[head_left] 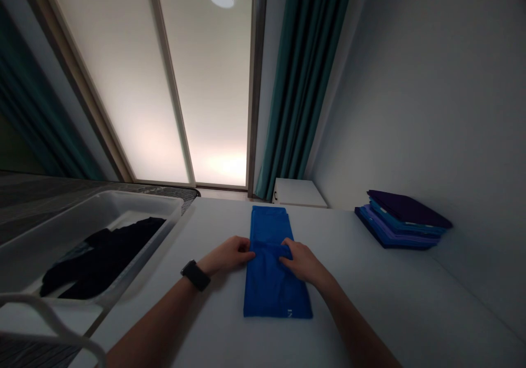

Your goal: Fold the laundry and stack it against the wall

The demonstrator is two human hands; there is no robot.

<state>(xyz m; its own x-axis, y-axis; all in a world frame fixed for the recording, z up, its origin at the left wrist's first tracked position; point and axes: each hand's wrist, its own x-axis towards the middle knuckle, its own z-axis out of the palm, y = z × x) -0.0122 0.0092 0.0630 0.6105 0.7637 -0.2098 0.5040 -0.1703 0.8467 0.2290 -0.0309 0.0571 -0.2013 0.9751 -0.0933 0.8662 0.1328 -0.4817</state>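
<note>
A blue garment [276, 294], folded into a long narrow strip, lies lengthwise on the white table [217, 324]. White lettering shows at its near right corner. My left hand [230, 254] pinches the strip's left edge around the middle, thumb and fingers together. On the opposite edge my right hand [302, 259] has its fingers closed on the cloth, which bunches into a crosswise ridge between the hands. The far part of the strip lies flat beyond them. A dark watch [195, 275] is on my left wrist.
At the table's far right, against the wall, sits a stack of folded purple and blue cloths [405, 220]. On the left stands a translucent plastic bin [175, 206] with dark clothes [102, 258] inside. A white cabinet [299, 193] stands beyond the table's far edge.
</note>
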